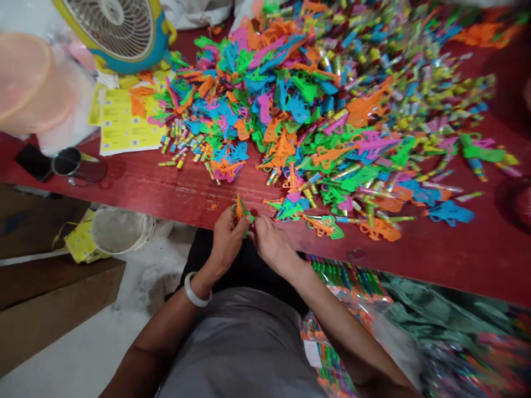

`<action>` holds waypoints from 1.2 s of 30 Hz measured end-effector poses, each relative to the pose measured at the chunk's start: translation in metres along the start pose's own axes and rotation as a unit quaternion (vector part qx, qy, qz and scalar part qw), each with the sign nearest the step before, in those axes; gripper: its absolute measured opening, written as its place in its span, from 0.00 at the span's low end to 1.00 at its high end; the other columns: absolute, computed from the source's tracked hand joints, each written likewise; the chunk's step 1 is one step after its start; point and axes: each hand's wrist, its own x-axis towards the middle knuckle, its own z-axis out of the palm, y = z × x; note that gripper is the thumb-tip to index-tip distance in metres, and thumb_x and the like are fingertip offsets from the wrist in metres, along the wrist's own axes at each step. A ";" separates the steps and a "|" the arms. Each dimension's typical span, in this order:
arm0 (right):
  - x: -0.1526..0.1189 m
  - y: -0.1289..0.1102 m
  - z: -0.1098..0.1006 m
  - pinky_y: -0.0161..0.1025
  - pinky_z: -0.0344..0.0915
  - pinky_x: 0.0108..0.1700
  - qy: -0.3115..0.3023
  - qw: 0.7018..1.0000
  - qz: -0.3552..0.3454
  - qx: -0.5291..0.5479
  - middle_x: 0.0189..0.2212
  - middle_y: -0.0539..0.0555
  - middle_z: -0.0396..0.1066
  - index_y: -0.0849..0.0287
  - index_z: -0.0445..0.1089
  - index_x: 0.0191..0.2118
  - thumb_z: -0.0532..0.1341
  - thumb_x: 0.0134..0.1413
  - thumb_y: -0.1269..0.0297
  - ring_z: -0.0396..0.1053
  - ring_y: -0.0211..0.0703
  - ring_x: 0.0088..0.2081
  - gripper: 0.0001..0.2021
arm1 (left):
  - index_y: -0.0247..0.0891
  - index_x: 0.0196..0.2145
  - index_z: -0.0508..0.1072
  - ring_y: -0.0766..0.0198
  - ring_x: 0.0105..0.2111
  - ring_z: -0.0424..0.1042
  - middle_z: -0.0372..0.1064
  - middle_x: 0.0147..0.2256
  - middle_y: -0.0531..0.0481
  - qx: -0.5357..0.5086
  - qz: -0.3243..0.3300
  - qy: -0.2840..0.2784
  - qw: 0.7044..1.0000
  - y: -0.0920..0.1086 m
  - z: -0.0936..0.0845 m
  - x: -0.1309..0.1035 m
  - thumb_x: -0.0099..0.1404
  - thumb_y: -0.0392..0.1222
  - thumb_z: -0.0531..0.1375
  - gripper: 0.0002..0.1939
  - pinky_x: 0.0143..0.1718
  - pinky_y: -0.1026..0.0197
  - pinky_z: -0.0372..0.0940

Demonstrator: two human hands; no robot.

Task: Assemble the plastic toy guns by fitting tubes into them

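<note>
Near the table's front edge, my left hand [227, 235] is closed on a small orange and green plastic toy [241, 210]. A white bangle [194, 290] circles my left wrist. My right hand [274, 243] meets the toy's right side, its thumb and finger pinched together; whatever lies between them is too small to make out. Right beside my right hand, a few loose plastic toys [290, 209] lie at the edge of a large heap of orange, green, blue and pink pieces [298, 105].
Red table [174, 190] spans the view. At its left are a fan [120, 27], yellow printed sheets [128, 124], a metal mug [78, 166] and a pink tub [29, 83]. Below stand a white bucket [120, 229] and bags of packed toys [352, 282].
</note>
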 end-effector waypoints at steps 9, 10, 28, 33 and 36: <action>0.038 0.000 0.003 0.45 0.68 0.47 0.066 0.969 -0.078 0.225 0.43 0.57 0.74 0.55 0.70 0.45 0.69 0.57 0.60 0.72 0.51 0.46 0.13 | 0.44 0.37 0.77 0.65 0.37 0.74 0.77 0.36 0.54 -0.143 0.037 0.154 0.977 0.004 -0.096 0.005 0.57 0.44 0.71 0.11 0.42 0.61 0.68; 0.047 -0.004 0.005 0.44 0.67 0.48 0.070 0.965 -0.071 0.241 0.41 0.56 0.74 0.55 0.71 0.43 0.67 0.58 0.60 0.73 0.50 0.45 0.09 | 0.43 0.37 0.77 0.64 0.36 0.75 0.77 0.36 0.53 -0.147 0.028 0.150 0.977 0.005 -0.108 0.006 0.56 0.43 0.71 0.11 0.41 0.61 0.68; 0.077 -0.039 0.002 0.33 0.58 0.25 0.033 0.868 0.073 0.490 0.19 0.43 0.65 0.56 0.68 0.34 0.67 0.55 0.52 0.60 0.33 0.18 0.14 | 0.40 0.41 0.73 0.69 0.19 0.64 0.66 0.24 0.57 -0.104 -0.042 -0.030 0.993 -0.008 -0.089 0.002 0.59 0.61 0.67 0.24 0.17 0.67 0.60; 0.074 -0.036 -0.008 0.34 0.62 0.28 0.057 0.838 0.094 0.535 0.28 0.46 0.72 0.56 0.72 0.36 0.74 0.42 0.53 0.66 0.34 0.24 0.18 | 0.39 0.36 0.77 0.69 0.27 0.68 0.71 0.29 0.54 -0.100 -0.013 -0.041 0.994 -0.011 -0.076 0.007 0.58 0.55 0.68 0.16 0.29 0.66 0.64; 0.075 -0.030 -0.008 0.34 0.59 0.28 0.075 0.837 0.110 0.531 0.24 0.46 0.69 0.57 0.74 0.32 0.74 0.39 0.56 0.62 0.33 0.24 0.15 | 0.39 0.32 0.79 0.67 0.32 0.69 0.73 0.31 0.52 -0.073 0.004 -0.038 0.997 -0.013 -0.069 0.013 0.57 0.50 0.69 0.12 0.37 0.64 0.64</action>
